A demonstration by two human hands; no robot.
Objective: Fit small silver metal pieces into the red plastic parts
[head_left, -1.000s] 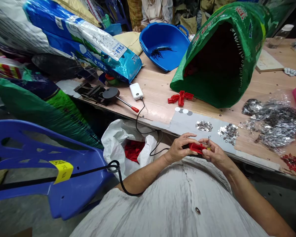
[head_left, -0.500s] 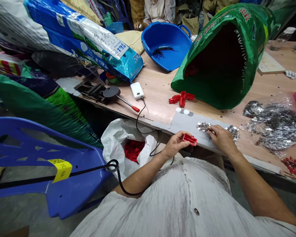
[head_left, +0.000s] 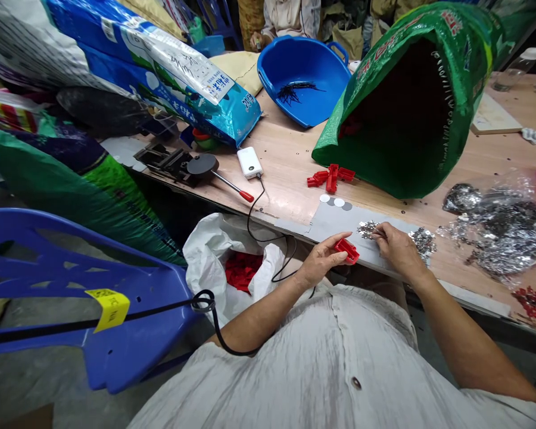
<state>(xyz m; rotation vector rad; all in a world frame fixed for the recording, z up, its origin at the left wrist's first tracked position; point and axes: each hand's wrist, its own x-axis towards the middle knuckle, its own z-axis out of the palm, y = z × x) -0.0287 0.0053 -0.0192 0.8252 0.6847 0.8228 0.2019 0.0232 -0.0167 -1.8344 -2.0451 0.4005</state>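
Observation:
Between the thumb and fingers of my left hand [head_left: 320, 260] is a small red plastic housing [head_left: 347, 251], its hollow side tilted up. My right hand [head_left: 397, 247] pinches at the edge of a small pile of shiny metal pieces [head_left: 367, 229]; what its fingertips hold is too small to make out. A second heap of metal pieces [head_left: 423, 241] lies just right of that hand. Both heaps rest on a grey sheet [head_left: 315, 225] along the table edge. Several more red housings [head_left: 332, 177] lie together beyond the sheet.
A green sack [head_left: 384, 173] gapes open on the table, beside a blue basin [head_left: 312, 113] holding thin black pieces. A lever tool [head_left: 203, 165] and a white power bank [head_left: 249, 162] with a cable sit left. A white bag [head_left: 205, 250] of red parts stands below; bagged metal pieces [head_left: 509, 232] lie right.
My left hand has turned the red housing so it tilts more steeply. My right hand stays at the metal pile with its fingers slightly shifted. The view has moved a little.

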